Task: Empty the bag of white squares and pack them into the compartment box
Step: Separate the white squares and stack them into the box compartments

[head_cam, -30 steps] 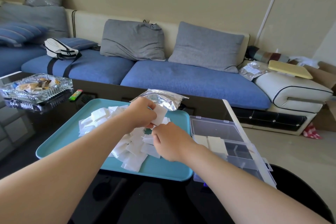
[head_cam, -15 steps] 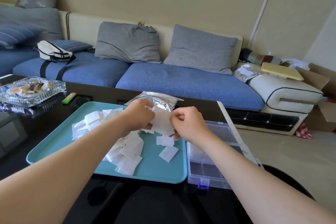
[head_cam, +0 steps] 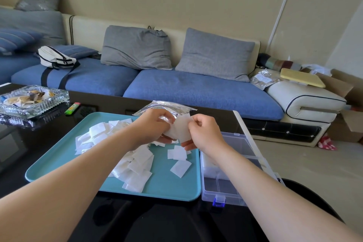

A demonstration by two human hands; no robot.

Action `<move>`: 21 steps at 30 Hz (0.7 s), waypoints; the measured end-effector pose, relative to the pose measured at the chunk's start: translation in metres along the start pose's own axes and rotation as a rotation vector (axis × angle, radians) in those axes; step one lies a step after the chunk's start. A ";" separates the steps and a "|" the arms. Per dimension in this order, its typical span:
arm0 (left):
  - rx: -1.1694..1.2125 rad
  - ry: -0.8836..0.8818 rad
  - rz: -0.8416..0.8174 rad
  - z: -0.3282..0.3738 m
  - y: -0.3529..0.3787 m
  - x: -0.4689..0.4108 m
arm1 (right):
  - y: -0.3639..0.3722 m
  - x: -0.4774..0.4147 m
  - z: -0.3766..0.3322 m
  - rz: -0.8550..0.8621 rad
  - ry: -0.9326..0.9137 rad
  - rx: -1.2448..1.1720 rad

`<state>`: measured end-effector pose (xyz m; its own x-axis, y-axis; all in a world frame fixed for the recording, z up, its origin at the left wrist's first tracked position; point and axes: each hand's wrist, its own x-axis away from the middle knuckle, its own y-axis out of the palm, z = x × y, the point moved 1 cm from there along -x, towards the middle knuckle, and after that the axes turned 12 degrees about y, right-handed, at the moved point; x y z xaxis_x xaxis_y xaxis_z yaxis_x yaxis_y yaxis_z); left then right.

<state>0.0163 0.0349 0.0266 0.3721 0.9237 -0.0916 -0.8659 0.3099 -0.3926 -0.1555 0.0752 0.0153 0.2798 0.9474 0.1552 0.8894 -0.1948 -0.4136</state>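
Several white squares (head_cam: pixel 137 165) lie scattered on a teal tray (head_cam: pixel 59 155). Above the tray's far right part, my left hand (head_cam: pixel 155 125) and my right hand (head_cam: pixel 204 133) both pinch a small stack of white squares (head_cam: pixel 181 127) between them. The silver foil bag (head_cam: pixel 167 106) lies just behind my hands at the tray's far edge. A clear compartment box (head_cam: pixel 231 188) with a blue latch stands open to the right of the tray, under my right forearm. White squares fill one of its compartments.
A glass ashtray (head_cam: pixel 33 100) and a green lighter (head_cam: pixel 72 108) sit at the far left of the dark table. A blue sofa (head_cam: pixel 196 88) with grey cushions stands behind it. The box lid (head_cam: pixel 249 135) stands up along the table's right edge.
Both hands rose from the pile on the tray with a stack of squares. My right hand moved up and right to meet the left. The view shifted slightly.
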 end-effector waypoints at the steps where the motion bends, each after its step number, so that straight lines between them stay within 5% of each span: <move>1: 0.012 0.001 -0.009 0.001 0.000 0.000 | 0.001 0.000 0.001 -0.003 -0.001 0.007; 15: 0.205 0.011 -0.151 -0.002 0.003 0.000 | 0.002 0.005 0.000 0.072 0.004 0.037; 21: 0.069 0.071 -0.144 0.001 0.003 0.002 | 0.003 -0.001 0.004 0.082 -0.011 0.028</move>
<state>0.0145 0.0383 0.0265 0.5145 0.8512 -0.1038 -0.8218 0.4549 -0.3430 -0.1546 0.0745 0.0105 0.3470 0.9313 0.1106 0.8533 -0.2646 -0.4493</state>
